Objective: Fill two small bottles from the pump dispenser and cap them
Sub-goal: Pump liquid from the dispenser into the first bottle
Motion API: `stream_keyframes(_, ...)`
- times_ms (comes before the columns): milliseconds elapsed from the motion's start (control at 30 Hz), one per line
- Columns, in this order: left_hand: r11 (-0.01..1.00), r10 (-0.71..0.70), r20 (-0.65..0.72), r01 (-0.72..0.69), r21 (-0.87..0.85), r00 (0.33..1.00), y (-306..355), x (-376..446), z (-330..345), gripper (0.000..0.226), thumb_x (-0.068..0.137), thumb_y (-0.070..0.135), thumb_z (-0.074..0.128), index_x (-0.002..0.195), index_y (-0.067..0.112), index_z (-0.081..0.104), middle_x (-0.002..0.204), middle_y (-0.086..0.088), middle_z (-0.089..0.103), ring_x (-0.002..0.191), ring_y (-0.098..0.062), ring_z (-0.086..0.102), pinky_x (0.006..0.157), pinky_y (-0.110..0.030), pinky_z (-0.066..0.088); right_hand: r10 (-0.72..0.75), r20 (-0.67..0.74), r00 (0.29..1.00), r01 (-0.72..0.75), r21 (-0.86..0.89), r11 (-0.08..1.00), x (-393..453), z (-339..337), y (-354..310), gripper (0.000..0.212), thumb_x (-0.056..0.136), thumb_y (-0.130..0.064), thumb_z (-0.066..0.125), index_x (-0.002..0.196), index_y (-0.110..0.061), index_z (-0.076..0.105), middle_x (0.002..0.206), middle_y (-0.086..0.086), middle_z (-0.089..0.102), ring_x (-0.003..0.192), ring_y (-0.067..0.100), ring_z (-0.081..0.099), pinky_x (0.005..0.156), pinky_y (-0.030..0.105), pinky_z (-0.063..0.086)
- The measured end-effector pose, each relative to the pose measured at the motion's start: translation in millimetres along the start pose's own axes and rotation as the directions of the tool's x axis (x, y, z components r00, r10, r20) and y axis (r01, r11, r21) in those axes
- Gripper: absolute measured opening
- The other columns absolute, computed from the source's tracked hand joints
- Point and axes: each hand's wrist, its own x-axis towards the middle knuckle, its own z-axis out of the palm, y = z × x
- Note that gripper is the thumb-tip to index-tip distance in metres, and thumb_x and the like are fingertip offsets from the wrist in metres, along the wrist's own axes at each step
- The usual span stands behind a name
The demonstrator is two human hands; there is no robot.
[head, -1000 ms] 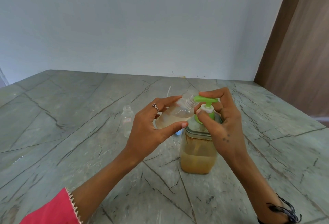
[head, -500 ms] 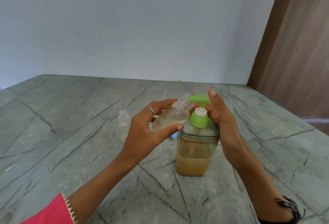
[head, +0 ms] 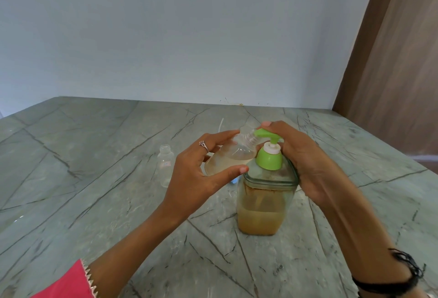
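Since half a second ago, right hand (head: 305,162) has curled over the pump head (head: 266,134). Left hand (head: 203,167) pinches the tilted, part-filled bottle (head: 233,155), neck at the spout. Risk: misalignment spills liquid onto the counter (head: 94,179). Second bottle (head: 166,166) stands empty, uncapped.

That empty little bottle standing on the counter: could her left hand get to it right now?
Probably not yet: nothing blocks the empty bottle, but the left hand is busy holding the tilted bottle at the pump spout.
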Motion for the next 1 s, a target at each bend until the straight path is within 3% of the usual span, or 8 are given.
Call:
stream_keyframes(200, 0.999, 0.019, 0.016, -0.020, 0.050, 1.000, -6.6, -1.2, -3.8, 0.051, 0.070, 0.048, 0.066, 0.118, 0.034, 0.054, 0.106, 0.021, 0.057, 0.099, 0.001, 0.054, 0.074, -0.007, 0.044, -0.085, 0.021, 0.996, 0.084, 0.038, 0.996, 1.9, -1.2, 1.6, 0.015, 0.089, -0.025, 0.057, 0.097, -0.013, 0.054, 0.064, 0.003, 0.068, 0.060, 0.013, 0.063, 0.072, 0.034, 0.050)
stream_keyframes(367, 0.999, -0.002, 0.020, 0.001, 0.034, 1.000, -5.8, -0.3, -3.3, 0.051, 0.069, 0.049, 0.065, 0.117, 0.038, 0.052, 0.105, 0.027, 0.057, 0.099, 0.003, 0.054, 0.075, -0.007, 0.045, -0.077, 0.032, 0.996, 0.077, 0.002, 0.997, -1.2, -1.4, 2.2, 0.042, 0.079, -0.037, 0.062, 0.109, -0.009, 0.057, 0.071, 0.005, 0.071, 0.063, 0.013, 0.066, 0.064, 0.030, 0.055)
stream_keyframes(433, 1.000, -0.006, 0.016, 0.005, 0.021, 1.000, -4.5, 0.3, -2.8, 0.050, 0.069, 0.050, 0.066, 0.116, 0.042, 0.051, 0.105, 0.033, 0.056, 0.098, 0.004, 0.054, 0.074, -0.006, 0.044, -0.059, 0.042, 0.997, 0.060, -0.028, 0.998, -2.0, -1.9, 4.3, 0.063, 0.068, -0.051, 0.063, 0.115, -0.009, 0.059, 0.084, 0.006, 0.074, 0.074, 0.017, 0.070, 0.073, 0.033, 0.058)
stream_keyframes(567, 1.000, 0.000, 0.008, 0.000, 0.005, 1.000, -1.8, 1.3, -2.0, 0.048, 0.069, 0.049, 0.066, 0.113, 0.044, 0.050, 0.106, 0.037, 0.054, 0.097, 0.007, 0.054, 0.073, -0.005, 0.043, -0.053, 0.046, 0.998, 0.056, -0.055, 0.997, -3.6, -2.6, 4.1, 0.064, 0.067, -0.058, 0.064, 0.114, -0.015, 0.062, 0.097, 0.006, 0.074, 0.094, 0.025, 0.069, 0.101, 0.050, 0.046)
stream_keyframes(733, 1.000, -0.011, -0.002, 0.011, 0.007, 1.000, -1.5, 0.3, -1.3, 0.049, 0.067, 0.051, 0.066, 0.113, 0.047, 0.050, 0.107, 0.034, 0.056, 0.098, 0.005, 0.056, 0.073, -0.006, 0.045, -0.040, 0.035, 0.999, 0.040, -0.018, 0.999, -3.3, 0.4, 3.7, 0.067, 0.062, -0.059, 0.065, 0.111, -0.012, 0.061, 0.082, 0.004, 0.071, 0.073, 0.015, 0.066, 0.082, 0.039, 0.051)
stream_keyframes(800, 1.000, -0.020, -0.008, 0.020, 0.011, 1.000, -2.3, -0.5, -1.2, 0.047, 0.067, 0.052, 0.066, 0.112, 0.048, 0.053, 0.107, 0.037, 0.056, 0.097, 0.005, 0.057, 0.073, -0.007, 0.046, -0.035, 0.039, 0.999, 0.035, -0.005, 0.999, -1.6, -0.3, 2.7, 0.060, 0.070, -0.054, 0.064, 0.114, -0.013, 0.059, 0.081, 0.005, 0.072, 0.072, 0.015, 0.067, 0.082, 0.039, 0.052)
stream_keyframes(933, 0.999, -0.044, -0.016, 0.044, -0.014, 0.999, -4.1, -1.8, -0.1, 0.050, 0.068, 0.051, 0.067, 0.114, 0.047, 0.050, 0.109, 0.037, 0.056, 0.097, 0.003, 0.059, 0.074, -0.010, 0.050, -0.012, 0.044, 0.999, 0.009, 0.064, 0.998, 2.0, -1.9, -1.3, 0.046, 0.085, -0.036, 0.060, 0.121, -0.007, 0.052, 0.073, 0.009, 0.070, 0.058, 0.012, 0.066, 0.056, 0.022, 0.056)
stream_keyframes(1000, 0.998, -0.054, -0.016, 0.054, -0.019, 0.998, -4.4, -2.2, 0.3, 0.049, 0.068, 0.051, 0.066, 0.114, 0.048, 0.049, 0.108, 0.038, 0.055, 0.098, 0.004, 0.058, 0.072, -0.009, 0.050, -0.019, 0.056, 0.998, 0.014, 0.091, 0.996, 2.9, -2.3, -2.7, 0.036, 0.088, -0.029, 0.060, 0.116, -0.010, 0.050, 0.072, 0.010, 0.068, 0.056, 0.014, 0.065, 0.055, 0.022, 0.056)
